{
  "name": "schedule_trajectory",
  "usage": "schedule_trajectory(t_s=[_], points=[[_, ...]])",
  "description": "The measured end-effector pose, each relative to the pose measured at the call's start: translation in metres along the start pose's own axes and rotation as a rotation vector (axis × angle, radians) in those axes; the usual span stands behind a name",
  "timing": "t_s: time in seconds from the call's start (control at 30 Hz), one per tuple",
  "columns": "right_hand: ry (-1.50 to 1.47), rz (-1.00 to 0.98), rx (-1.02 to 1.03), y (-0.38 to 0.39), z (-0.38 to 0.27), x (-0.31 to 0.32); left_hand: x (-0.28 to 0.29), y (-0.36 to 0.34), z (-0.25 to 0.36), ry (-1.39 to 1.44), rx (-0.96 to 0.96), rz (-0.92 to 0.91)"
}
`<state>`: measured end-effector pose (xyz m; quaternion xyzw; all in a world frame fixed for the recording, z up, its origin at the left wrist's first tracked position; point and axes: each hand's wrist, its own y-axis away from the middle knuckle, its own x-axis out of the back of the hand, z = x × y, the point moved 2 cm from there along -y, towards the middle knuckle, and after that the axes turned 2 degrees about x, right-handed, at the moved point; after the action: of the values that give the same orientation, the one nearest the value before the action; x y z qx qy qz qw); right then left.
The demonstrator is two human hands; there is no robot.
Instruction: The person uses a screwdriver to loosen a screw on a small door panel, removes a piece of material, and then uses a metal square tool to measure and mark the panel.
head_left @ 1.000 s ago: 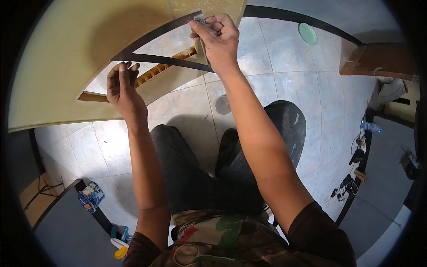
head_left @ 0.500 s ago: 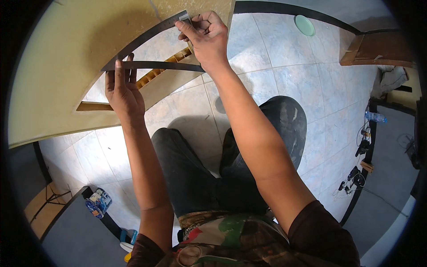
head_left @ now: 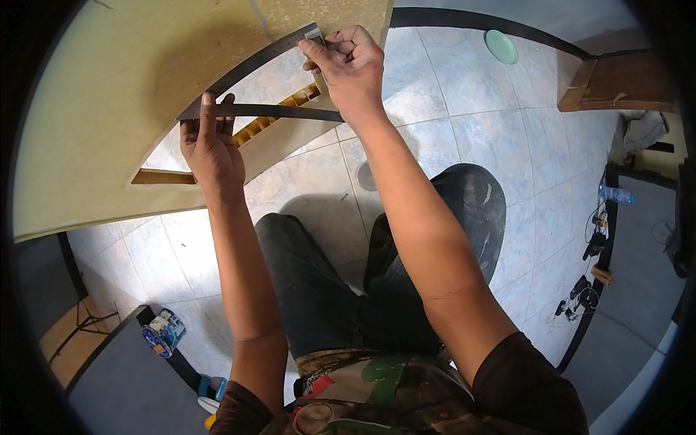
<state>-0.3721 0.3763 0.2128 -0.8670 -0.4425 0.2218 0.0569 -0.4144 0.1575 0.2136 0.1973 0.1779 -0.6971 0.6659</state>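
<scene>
A pale yellow board (head_left: 87,167) with an opening and a honeycomb-like inner edge spans the upper left. Across the opening lies a dark metal measuring tool (head_left: 283,112), its two thin strips meeting at the left, with a grey piece at the upper right. My left hand (head_left: 214,152) grips the left junction, thumb over the lower strip and fingers behind it. My right hand (head_left: 351,76) is higher, thumb and curled fingers on the grey piece near the board's edge, hiding part of it.
Tiled floor (head_left: 493,152) surrounds my legs (head_left: 319,290). A mint green oval object (head_left: 500,46) lies upper right, near a brown wooden piece (head_left: 609,83). Cables and black devices (head_left: 583,293), a plastic bottle (head_left: 616,194) line the right. A blue patterned pack (head_left: 163,333) sits lower left.
My left hand's fingers have come up onto the tool's left end and closed round it. My right hand keeps hold of the grey piece. The whole view has shifted slightly.
</scene>
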Motion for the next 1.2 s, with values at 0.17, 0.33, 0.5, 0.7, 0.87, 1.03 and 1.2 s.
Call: schedule_trajectory(t_s=[0.17, 0.33, 0.5, 0.7, 0.87, 1.03, 1.2], points=[[-0.03, 0.001, -0.007, 0.001, 0.0, -0.001, -0.006, 0.002, 0.003, -0.01, -0.022, 0.027], [-0.06, -0.008, -0.03, 0.0, 0.002, 0.0, -0.007, 0.007, 0.007, -0.057, 0.024, 0.099], [-0.041, -0.051, 0.012, 0.0, 0.003, 0.002, -0.008, 0.007, 0.006, -0.054, 0.023, 0.134], [-0.158, -0.056, -0.034, 0.001, -0.001, 0.002, -0.004, 0.006, 0.003, -0.051, -0.017, 0.154], [-0.162, -0.055, -0.009, 0.002, 0.002, 0.001, -0.007, 0.007, 0.004, -0.053, -0.029, 0.164], [-0.129, -0.046, -0.03, 0.003, 0.0, 0.002, -0.007, 0.007, 0.004, -0.047, -0.024, 0.148], [-0.146, -0.047, -0.01, 0.0, 0.004, 0.004, -0.011, 0.008, 0.004, -0.073, -0.009, 0.162]])
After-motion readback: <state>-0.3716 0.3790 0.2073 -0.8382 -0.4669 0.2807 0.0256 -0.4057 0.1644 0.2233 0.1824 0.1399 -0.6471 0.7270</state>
